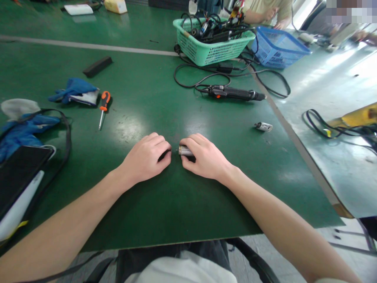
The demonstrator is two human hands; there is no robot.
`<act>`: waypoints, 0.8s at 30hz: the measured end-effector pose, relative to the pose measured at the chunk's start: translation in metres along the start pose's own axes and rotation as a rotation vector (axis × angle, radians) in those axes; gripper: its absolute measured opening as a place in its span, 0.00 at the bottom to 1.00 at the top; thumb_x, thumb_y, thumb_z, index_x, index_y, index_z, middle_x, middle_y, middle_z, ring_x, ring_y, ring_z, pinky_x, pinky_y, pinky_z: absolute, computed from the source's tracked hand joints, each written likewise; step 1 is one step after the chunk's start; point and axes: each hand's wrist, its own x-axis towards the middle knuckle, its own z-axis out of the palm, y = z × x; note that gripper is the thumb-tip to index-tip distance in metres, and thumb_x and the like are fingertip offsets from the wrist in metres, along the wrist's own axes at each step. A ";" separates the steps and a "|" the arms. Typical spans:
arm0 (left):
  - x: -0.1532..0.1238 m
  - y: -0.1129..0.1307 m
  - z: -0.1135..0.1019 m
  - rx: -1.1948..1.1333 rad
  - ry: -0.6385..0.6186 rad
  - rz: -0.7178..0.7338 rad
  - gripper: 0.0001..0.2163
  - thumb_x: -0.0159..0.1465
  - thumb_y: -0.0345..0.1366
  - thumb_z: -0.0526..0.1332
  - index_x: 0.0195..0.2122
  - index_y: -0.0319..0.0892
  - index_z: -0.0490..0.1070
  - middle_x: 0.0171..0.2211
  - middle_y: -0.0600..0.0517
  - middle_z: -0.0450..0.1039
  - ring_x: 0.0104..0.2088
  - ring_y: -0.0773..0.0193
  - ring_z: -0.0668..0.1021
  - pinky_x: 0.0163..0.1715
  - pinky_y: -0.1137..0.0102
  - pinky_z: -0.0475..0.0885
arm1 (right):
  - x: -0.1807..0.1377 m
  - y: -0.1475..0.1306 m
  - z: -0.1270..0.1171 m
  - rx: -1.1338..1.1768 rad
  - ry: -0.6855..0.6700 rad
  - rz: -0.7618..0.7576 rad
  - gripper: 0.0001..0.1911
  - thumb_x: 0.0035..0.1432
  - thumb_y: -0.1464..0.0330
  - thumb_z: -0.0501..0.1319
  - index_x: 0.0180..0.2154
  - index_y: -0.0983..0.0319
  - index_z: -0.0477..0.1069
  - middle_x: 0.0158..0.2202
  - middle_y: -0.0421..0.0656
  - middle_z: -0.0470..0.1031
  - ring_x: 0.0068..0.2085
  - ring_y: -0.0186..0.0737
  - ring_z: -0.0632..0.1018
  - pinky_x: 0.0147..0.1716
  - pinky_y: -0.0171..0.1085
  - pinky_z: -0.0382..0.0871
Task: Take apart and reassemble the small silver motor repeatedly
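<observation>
My right hand (pixel 203 155) grips a small silver cylindrical motor (pixel 185 151) lying along the tabletop, its brass-coloured end and thin shaft pointing left. Across a narrow gap, my left hand (pixel 151 154) rests on the green table (pixel 176 212) with fingers curled and the thumb against them. Whatever it may hold is hidden; only a dark gap shows between thumb and finger. To the right lies a similar small silver cylinder (pixel 263 126). A black electric screwdriver (pixel 235 93) with a cord lies farther back.
A green basket (pixel 215 51) of cables and tools stands at the back, beside a blue basket (pixel 279 47). At left are an orange-handled screwdriver (pixel 104 103), blue gloves (pixel 75 91), a black block (pixel 97 67) and a phone (pixel 23 173). Another person's hands (pixel 275 17) are behind the baskets.
</observation>
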 end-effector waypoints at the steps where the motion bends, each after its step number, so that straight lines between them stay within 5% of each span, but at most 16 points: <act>1: 0.000 0.000 0.000 -0.005 -0.002 0.003 0.10 0.70 0.33 0.54 0.36 0.40 0.74 0.32 0.48 0.72 0.36 0.57 0.72 0.40 0.60 0.70 | 0.000 0.000 0.000 0.000 -0.001 -0.003 0.14 0.61 0.71 0.59 0.49 0.63 0.71 0.45 0.51 0.77 0.47 0.51 0.75 0.51 0.49 0.73; 24: -0.002 -0.002 0.002 -0.020 -0.036 0.063 0.12 0.74 0.36 0.53 0.41 0.40 0.75 0.35 0.47 0.73 0.39 0.58 0.73 0.41 0.63 0.71 | -0.001 0.001 -0.001 0.058 -0.012 -0.047 0.14 0.63 0.72 0.60 0.50 0.61 0.71 0.47 0.50 0.77 0.48 0.50 0.75 0.52 0.49 0.73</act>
